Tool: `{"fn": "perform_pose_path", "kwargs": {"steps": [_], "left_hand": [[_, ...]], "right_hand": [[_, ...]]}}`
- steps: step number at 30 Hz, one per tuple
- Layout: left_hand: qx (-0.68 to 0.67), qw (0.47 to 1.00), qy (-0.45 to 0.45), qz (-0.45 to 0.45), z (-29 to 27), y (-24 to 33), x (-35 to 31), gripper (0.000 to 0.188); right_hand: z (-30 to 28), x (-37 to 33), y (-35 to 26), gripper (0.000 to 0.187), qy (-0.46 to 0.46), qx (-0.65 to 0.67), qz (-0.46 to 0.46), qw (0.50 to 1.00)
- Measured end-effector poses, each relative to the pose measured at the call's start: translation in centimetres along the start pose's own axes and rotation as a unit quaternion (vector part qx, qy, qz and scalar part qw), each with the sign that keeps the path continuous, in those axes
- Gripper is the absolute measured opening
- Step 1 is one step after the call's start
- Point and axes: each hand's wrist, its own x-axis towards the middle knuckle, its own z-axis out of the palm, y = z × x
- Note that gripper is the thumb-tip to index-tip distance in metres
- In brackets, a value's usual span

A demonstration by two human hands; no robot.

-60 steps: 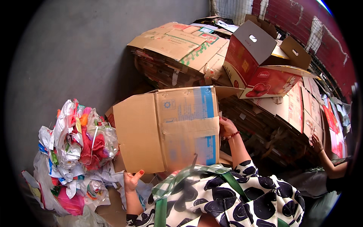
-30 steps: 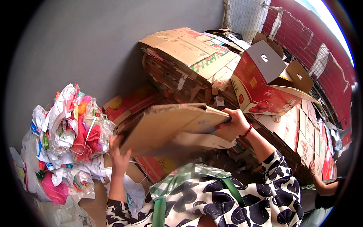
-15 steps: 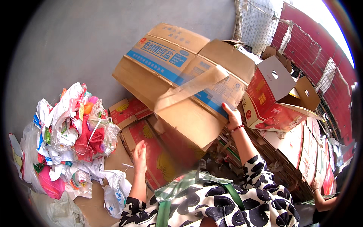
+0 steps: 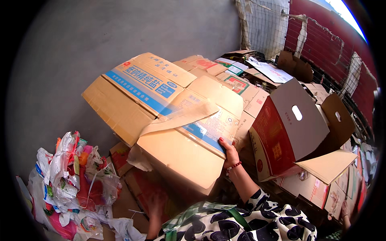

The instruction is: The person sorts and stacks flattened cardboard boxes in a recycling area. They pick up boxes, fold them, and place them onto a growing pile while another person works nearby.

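Observation:
A flattened brown carton (image 4: 189,150) with a blue stripe is held up in front of me. A loose strip of brown paper tape (image 4: 177,118) curls across it. My right hand (image 4: 230,154), with a red bead bracelet at the wrist, grips the carton's right edge, thumb on the printed face. Low and shaded, my left hand (image 4: 155,204) is apart from the carton's lower edge. Its fingers look stretched out with nothing in them, though they are dim and blurred. Beneath it lies a red printed carton (image 4: 140,186), partly hidden by the brown one.
A bundle of crumpled plastic bags (image 4: 76,180) lies at the left. On the right, an opened red and grey box (image 4: 295,124) sits on a stack of flattened cardboard (image 4: 257,96). Wire mesh (image 4: 263,28) stands behind. Another person's hand (image 4: 345,209) touches the stack at far right.
The brown carton has shifted left and downward in the picture, with my right hand still on its edge. My left hand has dropped lower into shade. More of the cardboard stack shows behind.

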Motion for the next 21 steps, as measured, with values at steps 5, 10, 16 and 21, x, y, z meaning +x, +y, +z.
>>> {"fn": "perform_pose_path", "kwargs": {"steps": [5,10,16,21], "left_hand": [[-0.013,1.000,0.002,-0.028,6.5,-0.4,2.8,0.029],[0.007,0.998,0.034,-0.051,9.7,-1.8,3.8,0.029],[0.041,0.991,0.043,-0.118,9.2,-4.1,5.8,0.030],[0.151,0.985,-0.079,0.008,17.7,1.7,9.3,0.028]], "right_hand": [[4.4,12.8,-11.4,0.042,-0.052,0.067,-0.071,0.994],[8.5,25.2,-23.4,0.044,-0.048,0.144,-0.253,0.955],[5.7,33.5,-38.9,0.057,0.104,0.171,-0.397,0.896],[3.3,29.5,-20.4,0.030,0.086,0.099,-0.351,0.927]]}}
